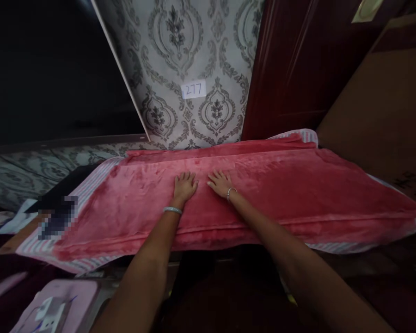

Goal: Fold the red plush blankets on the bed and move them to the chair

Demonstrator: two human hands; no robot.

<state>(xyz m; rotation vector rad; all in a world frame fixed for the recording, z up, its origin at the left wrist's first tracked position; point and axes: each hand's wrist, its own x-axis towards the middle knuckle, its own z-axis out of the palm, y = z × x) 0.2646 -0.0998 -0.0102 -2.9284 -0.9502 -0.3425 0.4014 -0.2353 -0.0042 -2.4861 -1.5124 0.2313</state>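
Note:
A pinkish-red plush blanket [277, 185] lies spread over a long surface in front of me, mostly flat, with folds along its far and near edges. My left hand [185, 186] rests palm down on it, fingers stretched out. Just to the right, my right hand [221, 184] also lies flat on the blanket, fingers spread. Neither hand grips anything. A striped cloth [93, 180] shows from under the blanket at the left end and along parts of its edges. Each wrist wears a bracelet.
Behind the surface is a patterned wall with a paper label [193, 89] reading 277. A large dark screen [55, 69] stands at left. On the right are a dark red door [298, 60] and a big cardboard box [384, 101]. A power strip [53, 314] lies at lower left.

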